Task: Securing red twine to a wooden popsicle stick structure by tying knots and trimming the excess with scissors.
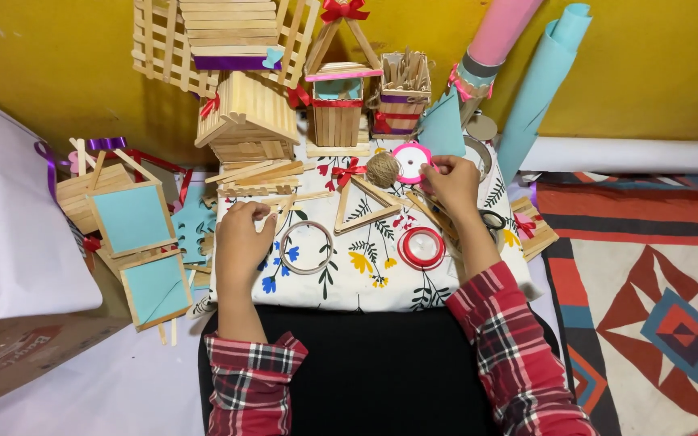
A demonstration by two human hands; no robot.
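The right hand (450,179) is seen at 12 o'clock on the flowered cloth (381,287), fingers curled and pinched on the rim of a pink ribbon spool (410,161); whether the ribbon end itself is gripped cannot be told. The left hand (244,234) rests at 9 o'clock, fingers bent loosely over a thin wooden stick (284,211); a firm grip cannot be confirmed. A stick triangle (367,203) lies between the hands, just beside a ball of twine (382,169). A clear tape ring (306,247) and a red ribbon spool (422,246) sit at 6 o'clock of it. Judged step: ribbon is being taken up for trimming. The next move is judged to need a steady pull with the spool held down.
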